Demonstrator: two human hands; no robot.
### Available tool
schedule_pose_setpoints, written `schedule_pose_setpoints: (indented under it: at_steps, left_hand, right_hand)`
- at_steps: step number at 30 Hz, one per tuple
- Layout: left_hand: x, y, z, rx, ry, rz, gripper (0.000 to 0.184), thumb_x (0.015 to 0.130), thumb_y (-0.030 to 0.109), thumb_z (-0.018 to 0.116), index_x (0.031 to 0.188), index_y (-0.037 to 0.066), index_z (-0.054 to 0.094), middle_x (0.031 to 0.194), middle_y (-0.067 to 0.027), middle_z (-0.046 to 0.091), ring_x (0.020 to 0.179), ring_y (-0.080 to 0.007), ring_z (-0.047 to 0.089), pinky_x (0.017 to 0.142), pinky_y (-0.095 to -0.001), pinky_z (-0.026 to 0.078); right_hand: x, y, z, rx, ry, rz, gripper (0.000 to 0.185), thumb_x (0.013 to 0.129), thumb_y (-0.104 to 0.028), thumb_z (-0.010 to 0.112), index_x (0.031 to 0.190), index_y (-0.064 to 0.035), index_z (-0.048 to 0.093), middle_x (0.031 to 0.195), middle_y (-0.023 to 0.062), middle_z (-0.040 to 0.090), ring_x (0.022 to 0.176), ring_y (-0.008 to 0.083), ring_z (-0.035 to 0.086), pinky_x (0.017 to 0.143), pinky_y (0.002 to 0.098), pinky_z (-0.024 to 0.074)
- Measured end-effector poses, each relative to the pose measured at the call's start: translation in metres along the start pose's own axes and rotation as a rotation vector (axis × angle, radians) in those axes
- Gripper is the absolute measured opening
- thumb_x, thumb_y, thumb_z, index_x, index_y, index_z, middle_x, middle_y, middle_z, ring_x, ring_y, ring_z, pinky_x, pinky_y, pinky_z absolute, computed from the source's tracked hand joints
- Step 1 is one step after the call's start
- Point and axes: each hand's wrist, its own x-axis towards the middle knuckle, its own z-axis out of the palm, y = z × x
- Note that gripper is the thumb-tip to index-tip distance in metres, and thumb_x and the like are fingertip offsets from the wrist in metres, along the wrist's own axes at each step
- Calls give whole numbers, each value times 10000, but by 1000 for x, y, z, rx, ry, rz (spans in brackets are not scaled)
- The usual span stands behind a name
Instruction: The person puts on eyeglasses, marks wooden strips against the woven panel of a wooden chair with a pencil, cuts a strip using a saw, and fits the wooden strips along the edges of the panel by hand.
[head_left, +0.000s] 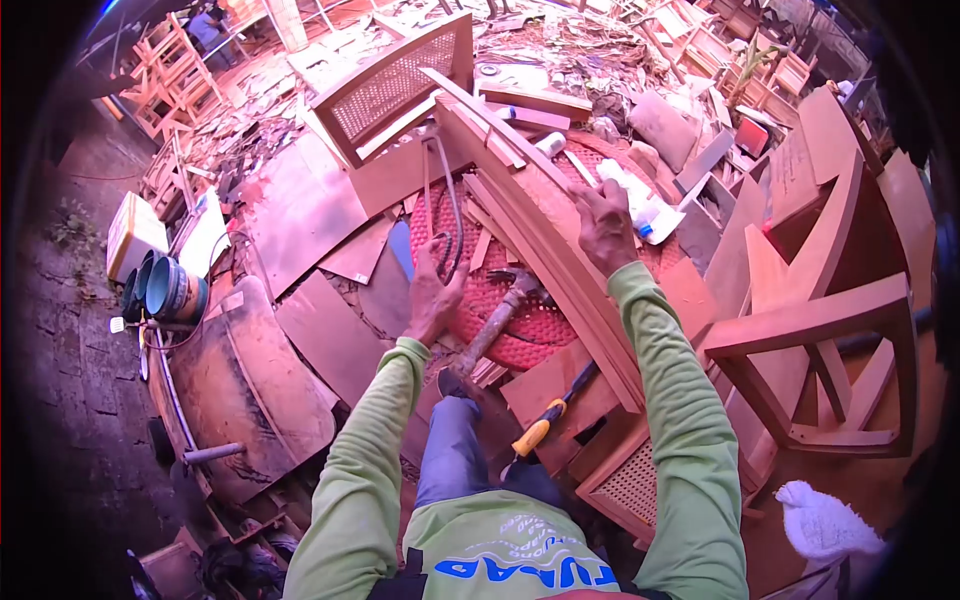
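My left hand (pixel 435 298) is closed around the grip of a bow-framed hacksaw (pixel 455 195). The thin frame points away from me, its far end close to a wooden chair frame with a cane panel (pixel 400 90). Long wooden rails (pixel 540 230) run from that frame back toward my body. My right hand (pixel 606 228) grips the upper edge of these rails, its fingertips partly hidden. Below my left hand, a hammer (pixel 500 315) lies over a red woven mat (pixel 515 340). A yellow-handled screwdriver or chisel (pixel 545 425) lies near my knees.
A white bottle (pixel 640 200) lies beyond my right hand. Another chair frame (pixel 830 350) stands at the right, near a white cloth (pixel 825 525). Blue-grey cans (pixel 175 290) and a white box (pixel 137 235) are at the left. Wood scraps (pixel 330 310) cover the ground.
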Motion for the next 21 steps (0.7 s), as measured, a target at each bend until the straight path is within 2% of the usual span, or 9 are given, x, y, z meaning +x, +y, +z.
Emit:
schedule_pose_setpoints:
  at_steps: [2,4,7,10,12,14,15,18,21]
  left_hand:
    - [1,26,-19,-55,-22,-201,429,1100,307,684,1414,34,584,1097,-221,762,994,-330,755,879,-455,578]
    - [-1,1,-22,-150,105,-127,312,1132,276,635,1309,19,635,967,-166,752,877,-268,729,798,-425,561]
    - [4,-5,-43,-263,6,-338,243,1167,236,570,1143,3,637,878,-114,673,797,-188,639,727,-400,516]
    - [22,3,-49,-270,-2,-357,235,1169,221,567,1077,7,597,814,-74,591,747,-151,574,676,-391,486]
    - [26,-7,-47,-211,-56,-313,227,1157,224,596,1090,7,597,789,-146,618,688,-267,606,655,-450,489]
    - [29,-9,-43,-102,-86,-243,225,1149,229,611,1103,9,598,777,-194,624,663,-353,617,648,-482,493]
    - [27,-16,-39,-98,-106,-249,229,1142,235,620,1119,8,598,789,-253,629,700,-464,635,652,-527,492]
    - [21,-30,-29,-21,-90,-160,239,1165,238,593,1097,10,575,827,-176,658,711,-329,631,675,-482,485]
    - [18,-31,-32,-37,-80,-215,228,1162,238,597,1101,18,586,825,-186,664,718,-355,659,674,-486,495]
  right_hand:
    - [12,-3,13,-15,-3,10,304,1005,-12,696,1289,-77,785,997,152,594,963,341,596,880,453,513]
    - [12,-12,4,7,6,10,302,1024,-2,678,1302,-70,777,1002,140,595,953,313,609,868,427,522]
    - [0,-26,-11,156,7,209,307,1053,1,665,1352,-32,728,991,100,584,886,215,611,797,352,530]
    - [39,-38,7,181,27,261,335,1039,-18,697,1374,-17,689,985,100,581,859,224,598,791,359,529]
    - [94,-62,31,162,16,319,334,995,-85,774,1301,12,683,993,125,598,853,263,619,806,378,536]
    - [133,-55,85,97,-43,348,417,934,-286,864,1197,-4,707,1079,207,662,974,414,694,892,493,558]
    - [147,-49,117,-33,-41,287,468,925,-367,863,1207,-24,716,1125,218,664,1017,439,702,919,520,569]
    - [189,-68,161,-160,-267,464,518,939,-483,830,1187,-37,740,1301,226,599,1098,464,738,935,562,602]
    - [196,-72,174,-204,-418,465,353,955,-282,755,1179,-9,733,1293,244,569,1063,476,745,943,580,605]
